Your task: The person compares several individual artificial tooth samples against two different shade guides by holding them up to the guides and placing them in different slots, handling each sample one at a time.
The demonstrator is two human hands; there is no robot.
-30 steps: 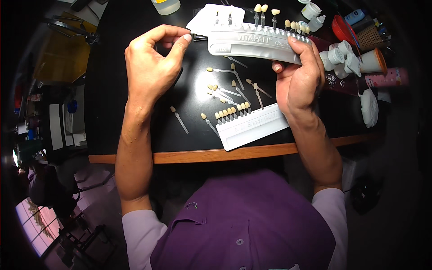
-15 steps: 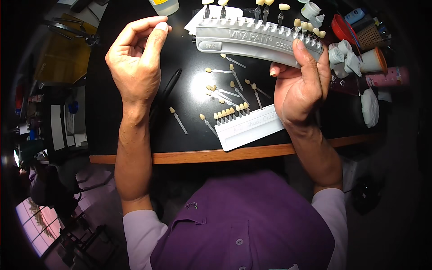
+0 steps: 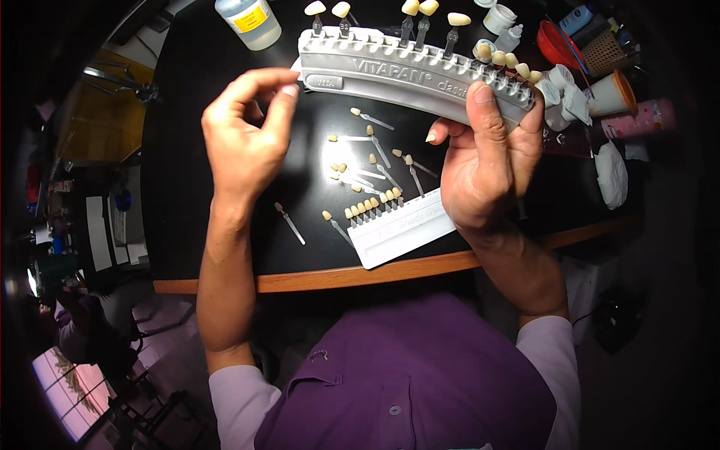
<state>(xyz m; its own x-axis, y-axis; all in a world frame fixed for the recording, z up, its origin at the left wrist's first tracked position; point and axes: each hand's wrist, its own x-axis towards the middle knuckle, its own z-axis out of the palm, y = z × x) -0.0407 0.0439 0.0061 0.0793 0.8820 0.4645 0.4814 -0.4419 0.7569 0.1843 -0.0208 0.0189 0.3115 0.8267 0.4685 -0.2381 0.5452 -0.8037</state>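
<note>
Black table [image 3: 225, 225]: right hand [image 3: 487, 169] grip around shade guide [image 3: 405, 71]

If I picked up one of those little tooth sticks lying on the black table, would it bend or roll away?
A loose tooth stick is a thin metal pin with a small tooth at one end, so it probably stays stiff and feels very light. The round pin might roll a little on the smooth black table, though the tooth end would likely stop it. Being so thin, it could slip from fingers.

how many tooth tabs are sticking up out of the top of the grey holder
5 for sure: two at the left end, two mid, one right of them. Lower ones cluster near the right hand.
</note>
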